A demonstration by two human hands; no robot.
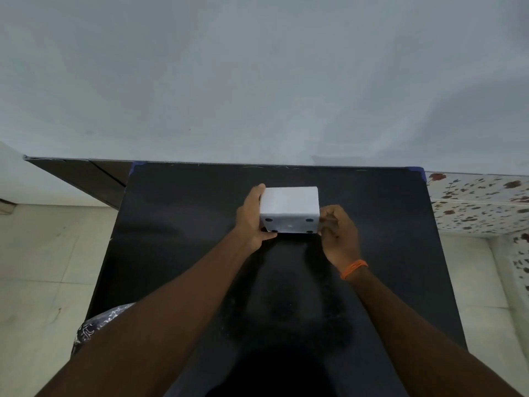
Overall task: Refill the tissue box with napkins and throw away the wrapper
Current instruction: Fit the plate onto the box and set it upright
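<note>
A white tissue box [289,202] lies tipped on its side on the black table [177,224], its underside with dark round feet facing me. My left hand [252,216] grips the box's left side, thumb under the near corner. My right hand [339,230], an orange band on its wrist, has its fingers curled against the box's right edge. No napkins or wrapper are visible.
The table stands against a pale wall [257,81]. Light floor tiles [43,267] lie to the left and right. A flower-patterned surface [481,202] is at the right. A patterned cloth [97,322] shows by my left forearm.
</note>
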